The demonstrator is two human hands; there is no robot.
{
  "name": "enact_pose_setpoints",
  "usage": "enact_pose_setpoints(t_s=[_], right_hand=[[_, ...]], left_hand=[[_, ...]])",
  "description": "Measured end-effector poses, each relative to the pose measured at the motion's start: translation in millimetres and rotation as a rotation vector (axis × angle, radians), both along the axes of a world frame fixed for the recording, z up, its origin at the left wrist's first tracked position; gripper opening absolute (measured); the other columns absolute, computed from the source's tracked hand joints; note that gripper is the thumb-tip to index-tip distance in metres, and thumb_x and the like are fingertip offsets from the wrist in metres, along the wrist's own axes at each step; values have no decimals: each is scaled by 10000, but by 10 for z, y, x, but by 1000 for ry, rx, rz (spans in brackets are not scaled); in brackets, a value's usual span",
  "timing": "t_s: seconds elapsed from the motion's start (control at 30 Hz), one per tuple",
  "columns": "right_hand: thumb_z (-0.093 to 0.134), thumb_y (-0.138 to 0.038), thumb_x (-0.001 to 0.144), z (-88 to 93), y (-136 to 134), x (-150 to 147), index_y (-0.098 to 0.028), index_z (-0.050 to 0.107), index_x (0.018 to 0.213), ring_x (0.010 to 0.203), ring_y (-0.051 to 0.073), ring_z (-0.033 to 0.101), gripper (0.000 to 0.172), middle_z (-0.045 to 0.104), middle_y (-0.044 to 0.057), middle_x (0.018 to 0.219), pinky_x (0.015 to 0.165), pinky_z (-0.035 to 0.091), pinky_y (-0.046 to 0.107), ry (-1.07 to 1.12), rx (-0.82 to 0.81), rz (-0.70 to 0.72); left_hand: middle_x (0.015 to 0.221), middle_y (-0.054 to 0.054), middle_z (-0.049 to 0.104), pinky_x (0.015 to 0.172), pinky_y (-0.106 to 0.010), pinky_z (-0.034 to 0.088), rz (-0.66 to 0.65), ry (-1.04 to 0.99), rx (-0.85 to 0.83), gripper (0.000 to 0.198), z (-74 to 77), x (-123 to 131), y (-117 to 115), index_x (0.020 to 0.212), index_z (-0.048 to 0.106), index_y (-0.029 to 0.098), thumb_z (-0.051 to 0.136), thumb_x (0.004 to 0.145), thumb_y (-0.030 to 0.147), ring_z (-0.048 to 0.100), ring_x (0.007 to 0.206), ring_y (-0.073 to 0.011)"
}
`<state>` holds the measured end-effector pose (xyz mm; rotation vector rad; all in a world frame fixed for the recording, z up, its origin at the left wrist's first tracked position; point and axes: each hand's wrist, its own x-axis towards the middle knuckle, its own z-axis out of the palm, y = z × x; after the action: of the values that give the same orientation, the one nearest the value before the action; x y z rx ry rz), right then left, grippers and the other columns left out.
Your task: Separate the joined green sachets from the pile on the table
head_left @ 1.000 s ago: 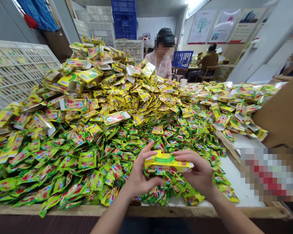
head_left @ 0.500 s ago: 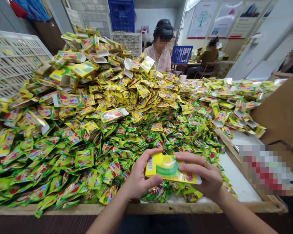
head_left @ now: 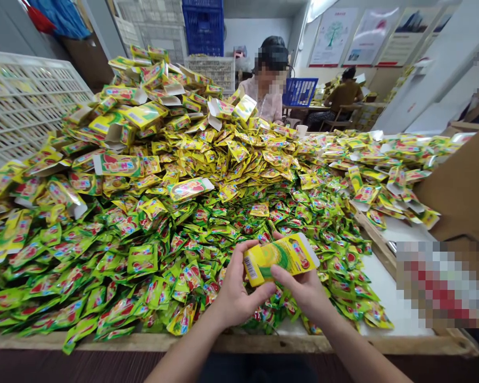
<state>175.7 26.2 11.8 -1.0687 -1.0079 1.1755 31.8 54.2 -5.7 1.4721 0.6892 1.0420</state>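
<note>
A small yellow-and-green carton (head_left: pixel 281 259) is held between both hands above the front of the table, its white flap end pointing right. My left hand (head_left: pixel 239 287) grips the barcode end, thumb below and fingers behind. My right hand (head_left: pixel 303 292) holds the carton from beneath, its thumb on the printed face and most of its fingers hidden behind. Under and around them lies a deep spread of green sachets (head_left: pixel 142 259) with red fruit prints. Yellow sachets (head_left: pixel 239 151) are heaped farther back.
Open yellow cartons (head_left: pixel 143 114) are piled at the back left beside a white crate (head_left: pixel 27 96). More cartons (head_left: pixel 403 181) lie at the right near a cardboard box (head_left: pixel 463 186). A wooden rim (head_left: pixel 359 343) edges the table. Another person (head_left: pixel 265 85) sits across from me.
The carton has tilted, its flap end swinging up and its printed face turning more toward me. My right hand has shifted from over its top to underneath. The view has moved slightly.
</note>
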Motion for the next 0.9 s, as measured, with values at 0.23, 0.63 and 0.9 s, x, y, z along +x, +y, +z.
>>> enact_pose_setpoints(t_s=[0.23,0.63,0.9], right_hand=[[782,-414,621,63,53,-9,-192,649,1013,841,263,704,470,743,82,917,722,590,357,-61,-38,-94],[707,-432,703,-12,66,-11,-185,586,1125,877,244,689,504,724,89,978,770,570,358,-230,-6,-31],[690,-516,695,-3,51,23,-201,602,1088,839,228,676,511,714,71,924,744,563,347,-263,-34,2]], left_hand=[[997,-53,601,595,-215,458,99,-88,-187,336,77,8,118,794,473,186,633,762,480,579,762,-137],[873,-64,603,756,-297,468,201,-90,-91,281,15,36,110,665,489,178,661,749,383,590,849,-183],[938,-73,591,767,-297,458,129,-30,-91,292,40,40,117,631,428,181,659,749,316,576,874,-184]])
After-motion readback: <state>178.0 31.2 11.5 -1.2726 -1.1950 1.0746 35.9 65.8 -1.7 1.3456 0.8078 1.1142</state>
